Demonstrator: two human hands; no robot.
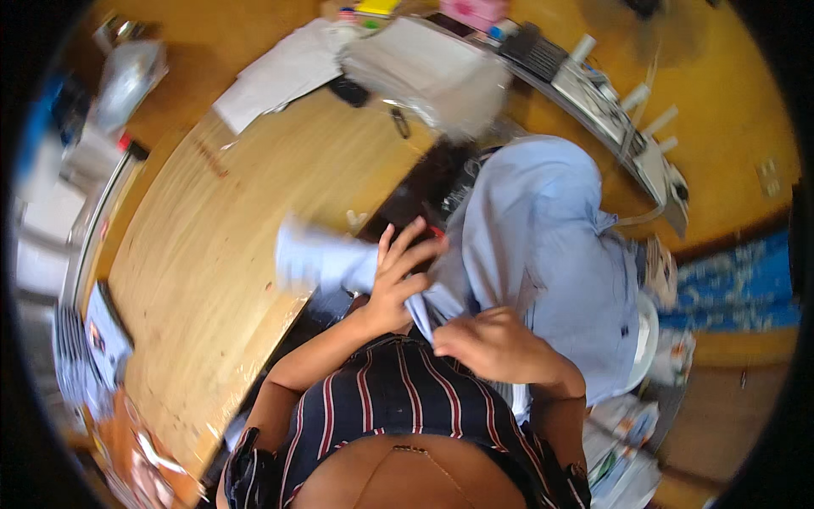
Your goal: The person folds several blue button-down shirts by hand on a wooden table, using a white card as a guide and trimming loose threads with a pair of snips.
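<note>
A light blue shirt [543,229] hangs in front of me, its bulk spread to the right. One narrow part of it, like a sleeve [326,259], sticks out to the left over the table edge and is blurred by motion. My left hand [400,280] lies against the cloth with its fingers stretched out and apart. Just right of it, my right hand [496,346] is closed, gripping a gathered fold of the shirt. The fingertips of the right hand are partly hidden by the hand itself.
A wooden table [203,254] stretches to the left. At its far side are white sheets [284,72], a clear plastic-wrapped pile [424,72] and small black snips [400,123]. Folded blue shirts [85,348] are stacked at the left. Plastic bags [623,467] lie at lower right.
</note>
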